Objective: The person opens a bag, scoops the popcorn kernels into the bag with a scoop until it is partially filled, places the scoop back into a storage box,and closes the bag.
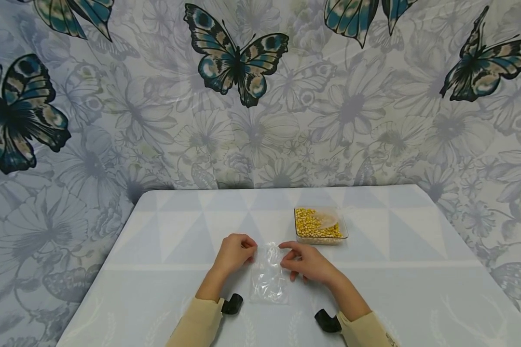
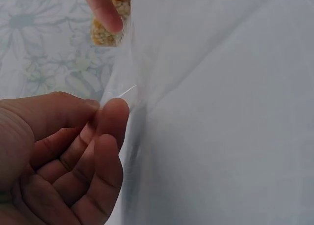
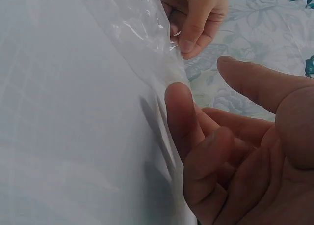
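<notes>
A clear plastic bag (image 1: 269,277) hangs upright over the table between the two hands, flat and crinkled. My left hand (image 1: 236,251) pinches its upper left edge between thumb and index finger, the other fingers curled in; the left wrist view shows this pinch close up on the film (image 2: 125,87). On the other side my right hand (image 1: 306,261) has its thumb and fingers spread apart, fingertips right at the bag's right edge. In the right wrist view its thumb (image 3: 265,82) stands away from the bag (image 3: 135,31).
A clear rectangular container (image 1: 321,239) of yellow corn kernels (image 1: 308,222) stands behind the right hand, with a translucent scoop-like piece (image 1: 327,220) lying on the kernels. The pale patterned table (image 1: 191,284) ends at a butterfly-printed cloth (image 1: 260,144).
</notes>
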Action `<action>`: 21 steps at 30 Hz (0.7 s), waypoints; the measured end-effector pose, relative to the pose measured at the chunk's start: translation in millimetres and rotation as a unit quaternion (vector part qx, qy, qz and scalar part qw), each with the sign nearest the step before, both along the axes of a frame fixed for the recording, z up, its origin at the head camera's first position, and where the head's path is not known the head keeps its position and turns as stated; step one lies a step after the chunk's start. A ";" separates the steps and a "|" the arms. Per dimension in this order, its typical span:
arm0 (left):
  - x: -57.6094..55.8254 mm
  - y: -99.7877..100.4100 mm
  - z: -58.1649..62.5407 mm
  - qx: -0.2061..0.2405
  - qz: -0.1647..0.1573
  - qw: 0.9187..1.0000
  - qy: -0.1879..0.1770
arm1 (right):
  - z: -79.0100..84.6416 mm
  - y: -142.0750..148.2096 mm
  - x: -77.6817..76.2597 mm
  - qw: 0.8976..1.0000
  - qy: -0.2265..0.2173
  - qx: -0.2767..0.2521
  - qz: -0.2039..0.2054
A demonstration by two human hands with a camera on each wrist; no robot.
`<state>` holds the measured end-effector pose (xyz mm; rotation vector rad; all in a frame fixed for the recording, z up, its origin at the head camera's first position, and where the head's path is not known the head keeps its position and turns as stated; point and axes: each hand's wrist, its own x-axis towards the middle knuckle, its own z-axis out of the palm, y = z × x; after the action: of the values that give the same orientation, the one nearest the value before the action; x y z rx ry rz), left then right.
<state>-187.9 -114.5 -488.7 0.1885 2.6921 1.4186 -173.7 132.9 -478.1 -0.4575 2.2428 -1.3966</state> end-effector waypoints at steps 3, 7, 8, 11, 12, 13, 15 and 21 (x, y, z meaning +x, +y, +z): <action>-0.7 -2.1 4.7 0.016 0.012 1.000 -0.003 | 0.8 0.6 -1.3 1.000 0.009 0.002 -0.009; 0.1 -4.5 15.8 0.030 0.026 0.999 0.006 | 5.9 1.7 -1.7 0.999 0.024 0.006 -0.026; 0.7 -4.9 18.8 0.032 0.029 0.999 0.009 | 7.8 2.1 -1.3 0.999 0.028 0.006 -0.031; 2.7 -5.2 26.9 0.036 0.032 0.999 0.022 | 14.9 3.5 0.1 0.998 0.037 0.001 -0.049; 3.4 -4.9 29.5 0.039 0.032 0.998 0.023 | 17.2 4.0 0.3 0.998 0.042 0.000 -0.056; 4.3 -4.4 32.1 0.044 0.031 0.998 0.025 | 19.3 4.4 0.6 0.997 0.048 0.001 -0.064; 6.3 -2.8 36.7 0.053 0.028 0.998 0.029 | 22.7 5.0 0.8 0.995 0.058 0.000 -0.076; 12.2 3.8 45.7 0.056 0.013 0.997 0.050 | 27.4 4.4 1.2 0.990 0.090 0.001 -0.110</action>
<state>-175.7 -110.7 -443.0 0.2401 2.7041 1.6097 -172.5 137.3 -450.6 -0.3573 2.5043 -1.5140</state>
